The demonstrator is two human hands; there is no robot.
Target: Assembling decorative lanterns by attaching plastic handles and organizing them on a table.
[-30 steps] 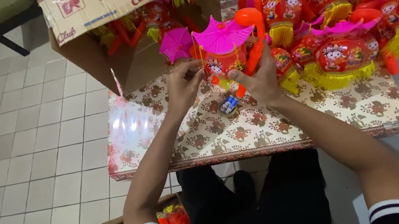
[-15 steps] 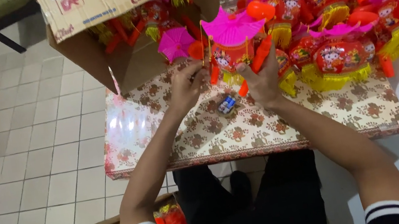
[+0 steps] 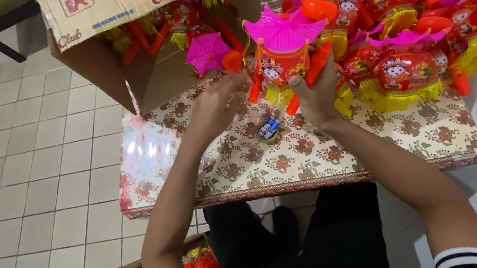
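Head view, right hand: the right hand (image 3: 315,93) is closed round a toy lantern (image 3: 285,59) with a pink roof, red body and yellow fringe, held upright just above the desk (image 3: 316,154).
Head view, left hand: the left hand (image 3: 217,103) is loosely curled at the lantern's lower left; whether it grips anything I cannot tell.
Step in hand: judged as fitting or checking one lantern.
Next move: probably calls for a steady hold while the left fingers work at the base.
Nearby: a small battery-like object (image 3: 268,128) lies on the desk; finished lanterns (image 3: 409,66) are heaped to the right; a cardboard box (image 3: 133,49) holds more parts.
Hidden: fingertips and the lantern's underside.
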